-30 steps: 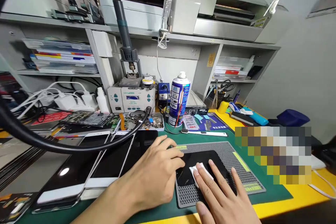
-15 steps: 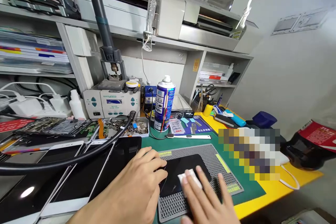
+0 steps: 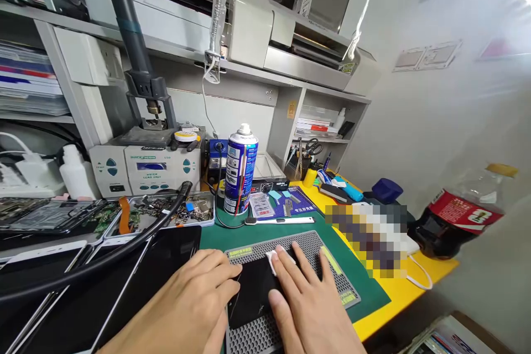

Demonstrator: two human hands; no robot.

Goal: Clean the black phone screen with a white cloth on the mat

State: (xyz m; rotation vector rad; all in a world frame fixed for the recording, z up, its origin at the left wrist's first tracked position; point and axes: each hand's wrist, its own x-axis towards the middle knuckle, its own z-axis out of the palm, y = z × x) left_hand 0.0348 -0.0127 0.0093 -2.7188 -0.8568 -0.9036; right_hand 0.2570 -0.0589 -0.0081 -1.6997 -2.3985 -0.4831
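A black glass phone panel (image 3: 250, 294), whether a whole phone or only its screen I cannot tell, lies on a grey honeycomb mat (image 3: 253, 337). At its left edge, my left hand (image 3: 201, 293) has its fingers curled against the panel, holding it; the thumb is mostly hidden. My right hand (image 3: 309, 301) lies flat over the panel's right part, fingers spread and thumb apart. Beneath its fingertips a small white wipe (image 3: 272, 261) is pressed to the glass near the upper edge. Pale marks show on the lower part of the glass.
A blue spray can (image 3: 240, 171) stands behind the mat. To the left are dark phone screens (image 3: 166, 265), a black hose (image 3: 136, 243), a tray of small parts (image 3: 161, 213) and a hot-air station (image 3: 145, 168). A cola bottle (image 3: 460, 215) stands at right.
My right hand has slid the wipe toward the panel's upper edge, and its thumb now shows over the glass. My left hand keeps its place on the panel. The view has turned right.
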